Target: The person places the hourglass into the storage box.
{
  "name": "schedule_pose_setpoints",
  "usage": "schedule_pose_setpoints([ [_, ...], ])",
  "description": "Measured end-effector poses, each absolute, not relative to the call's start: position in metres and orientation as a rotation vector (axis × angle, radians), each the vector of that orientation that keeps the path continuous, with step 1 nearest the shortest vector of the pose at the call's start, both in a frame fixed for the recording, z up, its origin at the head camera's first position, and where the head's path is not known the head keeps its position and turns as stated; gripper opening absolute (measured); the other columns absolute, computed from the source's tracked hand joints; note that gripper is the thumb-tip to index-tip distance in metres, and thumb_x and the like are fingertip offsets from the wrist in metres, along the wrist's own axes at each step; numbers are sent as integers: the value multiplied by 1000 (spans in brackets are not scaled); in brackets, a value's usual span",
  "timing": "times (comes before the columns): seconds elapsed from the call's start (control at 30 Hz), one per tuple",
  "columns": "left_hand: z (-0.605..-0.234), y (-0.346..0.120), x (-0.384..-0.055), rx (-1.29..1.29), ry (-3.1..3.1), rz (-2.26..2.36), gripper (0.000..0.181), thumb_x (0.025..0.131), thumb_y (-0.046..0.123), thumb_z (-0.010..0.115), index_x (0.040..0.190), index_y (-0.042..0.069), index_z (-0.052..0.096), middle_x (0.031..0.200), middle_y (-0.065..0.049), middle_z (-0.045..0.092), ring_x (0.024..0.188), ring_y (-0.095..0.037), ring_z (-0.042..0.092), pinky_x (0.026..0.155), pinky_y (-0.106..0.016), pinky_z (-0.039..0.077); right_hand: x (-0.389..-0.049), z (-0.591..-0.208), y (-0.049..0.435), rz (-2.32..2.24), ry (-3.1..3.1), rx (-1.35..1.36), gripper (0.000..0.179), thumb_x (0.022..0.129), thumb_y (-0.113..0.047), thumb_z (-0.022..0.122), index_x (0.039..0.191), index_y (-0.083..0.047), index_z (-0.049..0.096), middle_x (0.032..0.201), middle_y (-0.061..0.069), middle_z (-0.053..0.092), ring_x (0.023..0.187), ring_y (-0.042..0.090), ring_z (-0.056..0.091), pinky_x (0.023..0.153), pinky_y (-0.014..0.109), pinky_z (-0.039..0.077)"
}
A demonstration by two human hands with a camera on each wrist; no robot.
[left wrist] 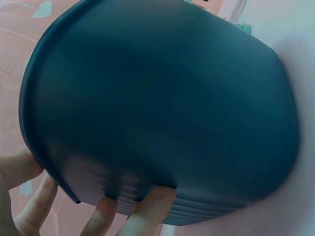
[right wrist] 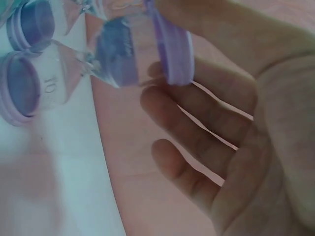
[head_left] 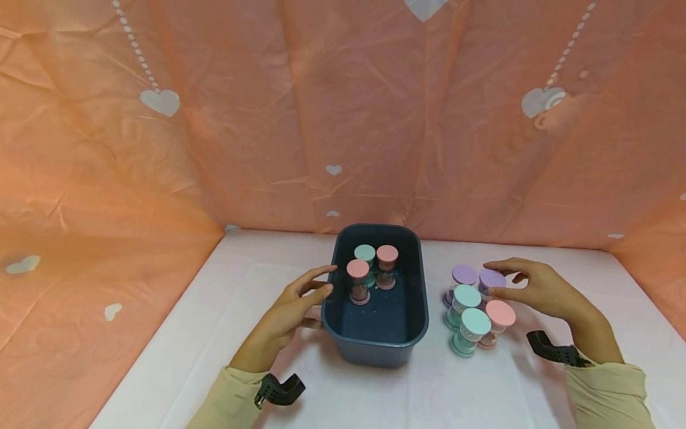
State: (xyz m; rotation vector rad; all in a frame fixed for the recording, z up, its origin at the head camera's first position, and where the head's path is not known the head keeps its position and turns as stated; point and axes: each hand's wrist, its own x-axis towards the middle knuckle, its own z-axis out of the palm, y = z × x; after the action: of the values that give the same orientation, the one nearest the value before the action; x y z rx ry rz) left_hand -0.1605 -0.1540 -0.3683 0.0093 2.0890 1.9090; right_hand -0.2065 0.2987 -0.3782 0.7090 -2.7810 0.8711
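Observation:
My right hand (head_left: 546, 289) pinches the purple cap of a sand timer (head_left: 492, 279) between thumb and fingers. In the right wrist view that purple sand timer (right wrist: 118, 51) is tilted across the picture, with "10" printed on its glass. Close around it stand another purple timer (head_left: 464, 275), two mint-green timers (head_left: 467, 296) and a pink timer (head_left: 500, 313). My left hand (head_left: 289, 310) touches the left side of a dark blue bin (head_left: 375, 353), its fingertips against the outer wall (left wrist: 162, 108). Inside the bin stand two pink timers (head_left: 358, 269) and a mint-green one (head_left: 365, 253).
A white-covered table (head_left: 257, 274) carries everything. Behind and at both sides hangs an orange-pink sheet (head_left: 364, 131) with pale hearts. A black wrist strap (head_left: 281, 390) sits on each forearm.

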Motion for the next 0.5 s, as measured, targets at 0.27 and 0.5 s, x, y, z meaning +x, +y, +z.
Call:
schedule_pose_setpoints([
  [0.27,-367,-154,-161,17,2089,1915,44,102,24,57,145,26,50,142,-18,43,111,-33,60,68,-35,60,-208,-376,299,861,-2849,651,51,82,-33,82,127,-14,67,117,4,71,96,-16,50,78,19,49],
  [0.5,-368,-154,-159,18,2090,1912,44,100,26,60,144,28,52,141,-18,45,113,-32,60,66,-32,59,-207,-379,299,891,-2860,641,50,83,-33,81,126,-14,67,114,4,71,94,-15,51,77,20,50],
])
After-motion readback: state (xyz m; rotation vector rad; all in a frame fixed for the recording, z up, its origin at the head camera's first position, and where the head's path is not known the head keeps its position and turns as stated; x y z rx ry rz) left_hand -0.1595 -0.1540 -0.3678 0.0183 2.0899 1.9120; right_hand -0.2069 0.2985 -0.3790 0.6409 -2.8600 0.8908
